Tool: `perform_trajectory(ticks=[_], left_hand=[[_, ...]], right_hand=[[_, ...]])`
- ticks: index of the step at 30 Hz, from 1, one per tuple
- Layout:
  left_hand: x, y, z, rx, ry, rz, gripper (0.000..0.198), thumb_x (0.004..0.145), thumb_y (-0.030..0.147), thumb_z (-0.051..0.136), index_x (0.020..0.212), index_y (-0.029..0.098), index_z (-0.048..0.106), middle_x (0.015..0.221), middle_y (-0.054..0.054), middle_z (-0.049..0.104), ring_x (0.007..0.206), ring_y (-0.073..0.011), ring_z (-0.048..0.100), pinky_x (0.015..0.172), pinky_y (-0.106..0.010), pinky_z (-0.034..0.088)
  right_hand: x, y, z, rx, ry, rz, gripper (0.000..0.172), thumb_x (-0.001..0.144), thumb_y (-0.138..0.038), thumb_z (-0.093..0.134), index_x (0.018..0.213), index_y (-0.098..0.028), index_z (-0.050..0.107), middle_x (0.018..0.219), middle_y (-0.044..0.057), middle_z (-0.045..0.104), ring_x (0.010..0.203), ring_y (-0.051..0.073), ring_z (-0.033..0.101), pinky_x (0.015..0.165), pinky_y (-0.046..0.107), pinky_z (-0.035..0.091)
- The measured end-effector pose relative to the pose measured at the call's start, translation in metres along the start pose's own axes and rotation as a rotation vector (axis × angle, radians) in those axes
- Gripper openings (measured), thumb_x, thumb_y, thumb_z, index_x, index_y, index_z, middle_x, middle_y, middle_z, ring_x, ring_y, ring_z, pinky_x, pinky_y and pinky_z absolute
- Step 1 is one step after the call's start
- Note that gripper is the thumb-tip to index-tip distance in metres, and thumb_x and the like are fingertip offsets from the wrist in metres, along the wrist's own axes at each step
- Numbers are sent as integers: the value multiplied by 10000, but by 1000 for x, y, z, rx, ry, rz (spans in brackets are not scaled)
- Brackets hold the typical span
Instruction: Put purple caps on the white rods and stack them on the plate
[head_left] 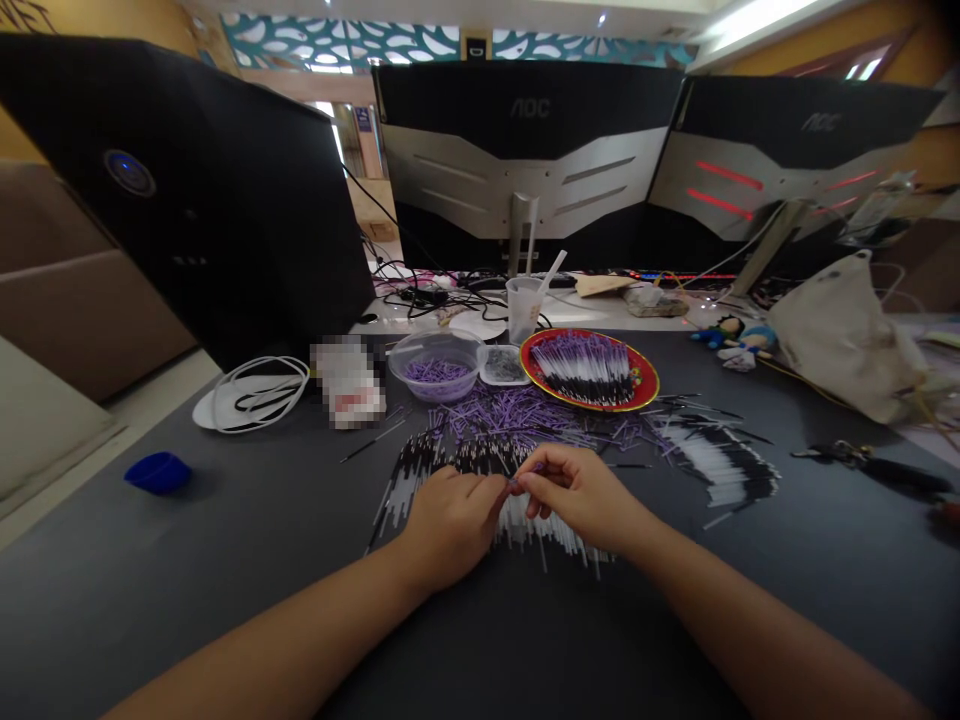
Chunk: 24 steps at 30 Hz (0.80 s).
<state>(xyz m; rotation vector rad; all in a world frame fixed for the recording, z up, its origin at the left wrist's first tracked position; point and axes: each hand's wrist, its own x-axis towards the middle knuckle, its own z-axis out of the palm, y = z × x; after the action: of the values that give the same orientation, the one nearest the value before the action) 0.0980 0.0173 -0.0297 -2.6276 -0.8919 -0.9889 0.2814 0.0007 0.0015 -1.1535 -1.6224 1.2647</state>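
My left hand (456,522) and my right hand (574,488) meet fingertip to fingertip over a pile of thin black-and-white sticks (555,535). The left fingers are closed in a pinch, and whatever they grip is mostly hidden. My right hand is pinched too, with a bit of a small purple plastic piece (539,467) showing between its fingers. Just beyond the hands lies a loose heap of purple plastic pieces (517,412). More of them fill a clear round bowl (480,352). A red plate (646,385) carries a stack of sticks with purple ends.
A small white tray (506,378) holds grey bits beside a plastic cup (522,312). More sticks (724,465) lie to the right, near black-handled pliers (877,465). A blue cup-like object (157,472) and a white cable (251,395) are at left. Monitors (525,130) stand behind.
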Motion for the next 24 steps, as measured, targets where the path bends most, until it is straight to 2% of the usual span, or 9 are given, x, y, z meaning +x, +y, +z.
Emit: perform_trajectory(ticks=[2, 4, 8, 11, 18, 24], left_hand=[[4, 1, -2, -51, 19, -24, 193, 925, 196, 417, 850, 165, 593, 658, 5, 647, 554, -128, 561, 565, -275, 320], [6, 1, -4, -80, 42, -19, 193, 927, 199, 414, 881, 161, 598, 672, 2, 657, 560, -124, 568, 573, -265, 336], [6, -1, -6, -80, 66, 15, 176, 914, 191, 432, 894, 156, 603, 668, -4, 656, 556, -127, 562, 575, -265, 355], [4, -2, -6, -84, 61, 32, 176, 909, 190, 435, 891, 155, 607, 659, -9, 654, 556, -126, 560, 586, -265, 370], [3, 0, -6, -107, 59, 67, 166, 900, 181, 453, 880, 142, 614, 652, -13, 651, 559, -124, 572, 590, -264, 381], [2, -2, -3, -106, 50, 72, 175, 908, 193, 442, 876, 153, 610, 649, -4, 640, 550, -116, 565, 579, -270, 369]], right_hand=[[3, -2, -14, -71, -39, -36, 158, 840, -324, 557, 845, -177, 614, 724, 23, 655, 655, 144, 635, 603, 260, 483], [8, 1, -32, -215, -11, -88, 221, 874, -365, 502, 900, -191, 635, 812, 41, 680, 730, 166, 641, 665, 289, 489], [21, 20, -71, -781, 232, -90, 282, 893, -351, 440, 894, -203, 680, 912, 64, 700, 871, 222, 634, 803, 345, 457], [30, 37, -88, -994, 309, 15, 305, 886, -308, 422, 971, -193, 691, 1006, 82, 701, 965, 240, 627, 866, 348, 445], [41, 50, -95, -1024, 379, 62, 389, 864, -236, 402, 1174, -175, 629, 1195, 52, 633, 1122, 199, 565, 989, 296, 384], [47, 57, -102, -1027, 392, 131, 405, 881, -277, 390, 1201, -156, 607, 1225, 64, 612, 1148, 205, 547, 1007, 314, 369]])
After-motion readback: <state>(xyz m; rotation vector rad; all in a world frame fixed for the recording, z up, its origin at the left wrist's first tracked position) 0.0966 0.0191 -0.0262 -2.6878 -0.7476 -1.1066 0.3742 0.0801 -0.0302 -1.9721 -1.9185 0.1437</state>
